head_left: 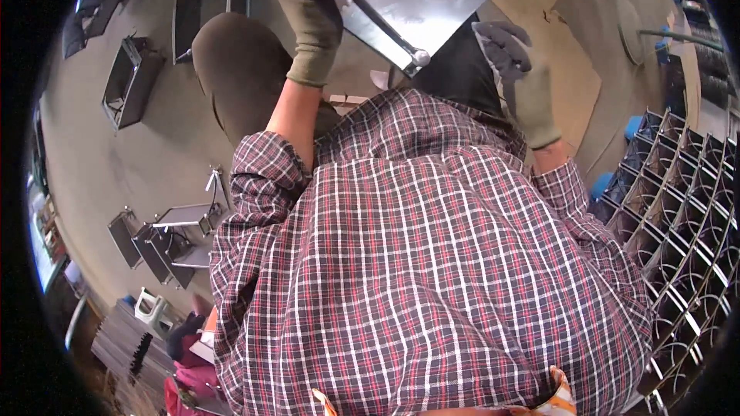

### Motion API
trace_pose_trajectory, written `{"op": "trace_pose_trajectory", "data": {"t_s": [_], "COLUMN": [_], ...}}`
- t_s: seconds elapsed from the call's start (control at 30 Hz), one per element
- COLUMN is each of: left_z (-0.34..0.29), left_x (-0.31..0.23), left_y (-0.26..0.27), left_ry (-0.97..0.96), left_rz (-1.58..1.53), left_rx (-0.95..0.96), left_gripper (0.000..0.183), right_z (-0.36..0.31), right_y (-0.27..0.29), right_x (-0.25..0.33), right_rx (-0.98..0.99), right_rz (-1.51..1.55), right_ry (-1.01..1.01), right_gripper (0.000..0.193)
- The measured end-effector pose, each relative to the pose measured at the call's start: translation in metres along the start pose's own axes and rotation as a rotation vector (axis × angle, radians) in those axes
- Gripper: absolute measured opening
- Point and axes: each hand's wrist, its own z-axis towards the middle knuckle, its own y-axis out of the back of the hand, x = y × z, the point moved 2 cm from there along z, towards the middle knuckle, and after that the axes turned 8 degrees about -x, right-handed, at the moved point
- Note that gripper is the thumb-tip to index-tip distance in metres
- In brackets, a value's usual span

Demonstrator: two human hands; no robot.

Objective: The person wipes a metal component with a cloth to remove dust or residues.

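Note:
My left hand (311, 23), in an olive glove with a dark coating, is closed round the dark edge of a shiny metal panel (420, 4) near the top of the view. A bent metal bar (378, 19) runs along that edge to a round joint at the near corner. Right of the panel, apart from it, is my right hand (518, 69) in a similar glove. Its fingers are curled in, and whatever they may hold is hidden. The panel lies tilted above my dark trouser leg.
Several dark metal frames (132, 83) stand on the grey floor to the left, one group (181, 235) close by my left arm. Flattened cardboard (574, 85) lies at right. Stacked black metal parts (682, 239) fill the right side. A person in pink (196, 377) is at lower left, near a white stool (154, 310).

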Motion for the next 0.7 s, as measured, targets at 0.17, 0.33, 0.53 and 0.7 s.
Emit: {"op": "trace_pose_trajectory", "data": {"t_s": [0.17, 0.33, 0.53, 0.7], "left_z": [-0.005, -0.004, -0.012, -0.015], "left_x": [-0.018, -0.016, -0.022, -0.016], "left_y": [0.002, 0.005, -0.004, 0.000], "left_ry": [-0.098, 0.033, 0.058, 0.148], "left_rz": [0.125, -0.001, -0.012, -0.133], "left_rx": [0.120, 0.076, 0.039, -0.043], "left_gripper": [0.040, 0.045, 0.044, 0.039], "right_z": [-0.010, -0.005, 0.005, 0.007], "right_y": [-0.006, -0.007, -0.010, -0.019], "right_x": [0.004, 0.003, 0.012, 0.009], "right_rx": [0.021, -0.004, -0.005, 0.016], "right_rz": [0.063, 0.146, 0.297, 0.391], "right_ry": [-0.127, -0.179, -0.263, -0.328], "right_gripper": [0.024, 0.025, 0.025, 0.027]}}
